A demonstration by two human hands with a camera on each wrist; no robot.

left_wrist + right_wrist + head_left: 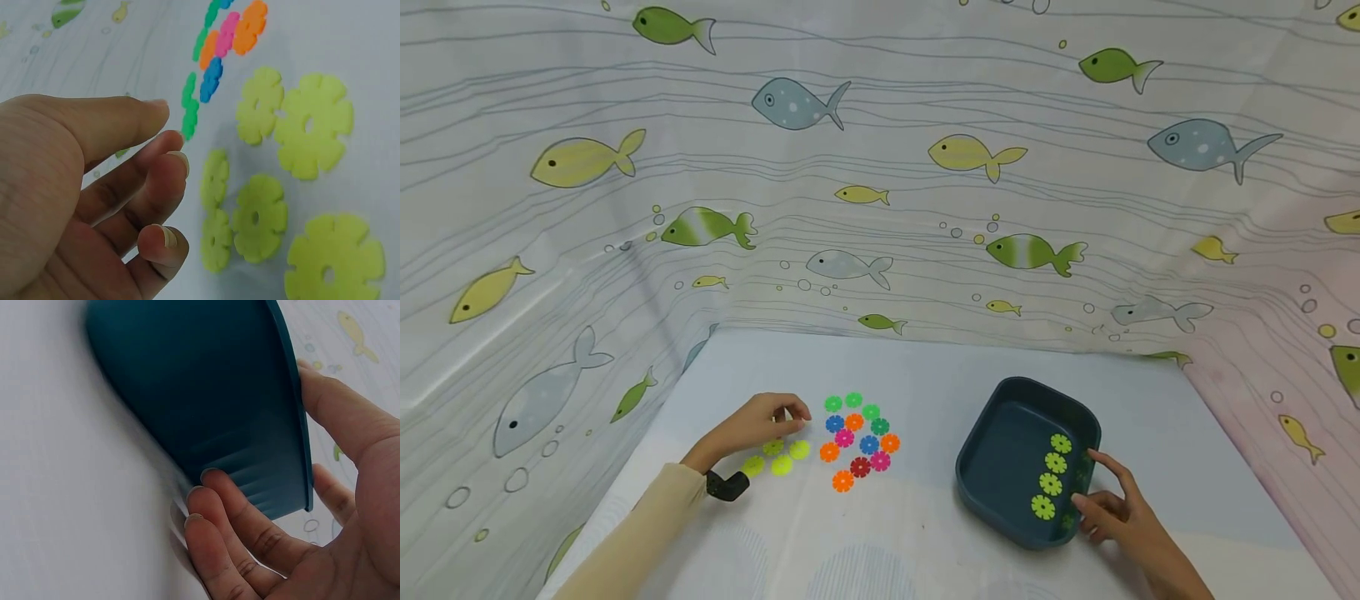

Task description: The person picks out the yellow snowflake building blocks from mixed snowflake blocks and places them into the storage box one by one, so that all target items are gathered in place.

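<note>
My left hand (758, 423) hovers over a cluster of yellow flower-shaped discs (782, 465) on the left of the table. Its fingers are loosely bent, with nothing between thumb and fingertips in the left wrist view, where several yellow discs (325, 140) lie beside and beyond the fingertips. On the right stands a dark blue rectangular tray (1007, 454). My right hand (1122, 518) grips its right side, thumb at the rim and several fingers against the outer wall (200, 394). Inside, yellow discs (1051, 484) form a row along that right side.
Between the left hand and the tray lies a group of flower discs in green (853, 400), orange (843, 481), blue (868, 445), pink (880, 461) and dark red (860, 467). Fish-printed sheeting (917, 225) walls the white table (925, 533) at the back and sides.
</note>
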